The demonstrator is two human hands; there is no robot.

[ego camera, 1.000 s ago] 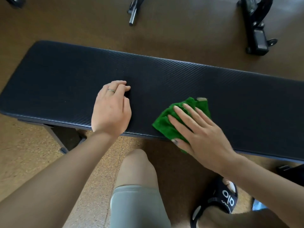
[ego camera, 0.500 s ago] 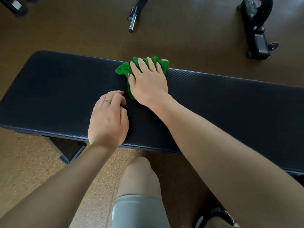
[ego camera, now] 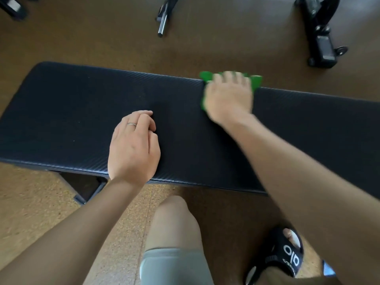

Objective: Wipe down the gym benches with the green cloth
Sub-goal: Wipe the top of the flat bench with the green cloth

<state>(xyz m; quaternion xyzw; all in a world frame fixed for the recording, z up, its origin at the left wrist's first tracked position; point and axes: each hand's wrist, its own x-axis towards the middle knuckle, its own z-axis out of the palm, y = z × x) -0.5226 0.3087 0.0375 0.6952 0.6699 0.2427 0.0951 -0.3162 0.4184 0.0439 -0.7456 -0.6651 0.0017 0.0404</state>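
Closest in, one bare knee (ego camera: 174, 219) pokes out of grey shorts (ego camera: 174, 266), and one foot in a black slide sandal (ego camera: 285, 258) with white lettering stands on the speckled cork floor (ego camera: 30, 202) to the right of it. Two bare forearms reach from there up to a single long black bench (ego camera: 72, 120) that runs across the whole view, its right end cut off by the frame. The left hand (ego camera: 133, 147) rests on the pad close to the near edge, wearing one ring (ego camera: 131, 124), its fingers curled under loosely and holding nothing. To its left the pad lies bare all the way to the rounded end; to its right a stretch of bare pad separates it from the other hand. The right hand (ego camera: 228, 97) is blurred, lying flat with fingers spread on the one green cloth (ego camera: 256, 81), pressing it down rather than gripping it. The cloth sits at the far edge of the bench, with bits of green sticking out past the fingertips and slightly over that edge. Under the near edge, one dark leg of the frame (ego camera: 90, 190) shows. Beyond the bench is a band of brown floor, then three pieces of gym gear well apart: a dark foot (ego camera: 12, 7) at the top left corner, a metal bar end (ego camera: 162, 23) in the middle, and a black wheeled base (ego camera: 320, 40) at the right.
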